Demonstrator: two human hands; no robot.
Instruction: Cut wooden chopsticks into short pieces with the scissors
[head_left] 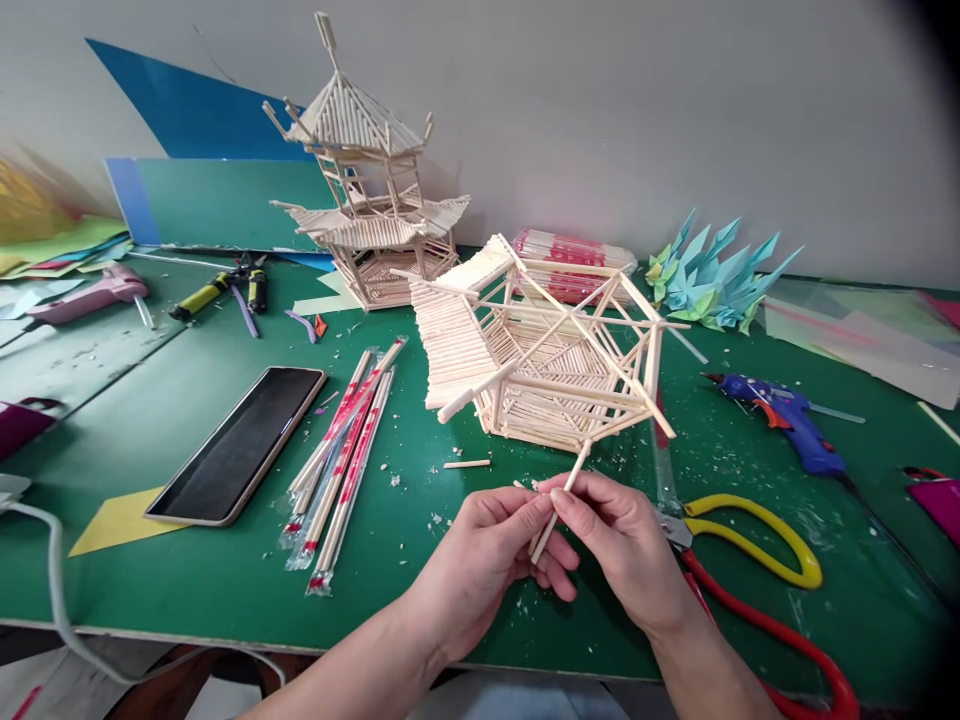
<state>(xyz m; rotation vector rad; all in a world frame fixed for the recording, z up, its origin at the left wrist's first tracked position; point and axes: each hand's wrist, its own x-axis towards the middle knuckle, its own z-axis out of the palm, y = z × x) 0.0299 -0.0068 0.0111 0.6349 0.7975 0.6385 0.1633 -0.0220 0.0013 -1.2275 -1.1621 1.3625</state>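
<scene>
Near the table's front edge, my left hand point(487, 560) and my right hand point(615, 540) meet around a thin wooden stick point(576, 468). Thumbs and fingers of both hands pinch it, and it slants up to the right. Just beyond my hands stands an open wooden stick frame point(540, 400) with a partly covered roof on its left side. The stick's upper end overlaps the frame's lower edge in view; I cannot tell whether they touch. A short cut piece of stick point(466, 464) lies left of my hands. Pliers with yellow and red handles point(757, 540) lie beside my right hand.
A finished stick pagoda point(375, 220) stands at the back. Wrapped chopsticks point(349, 455) and a phone point(236, 445) lie to the left. A blue glue gun point(787, 415) rests at right, near blue folded paper point(716, 275). A pink glue gun point(97, 295) lies far left.
</scene>
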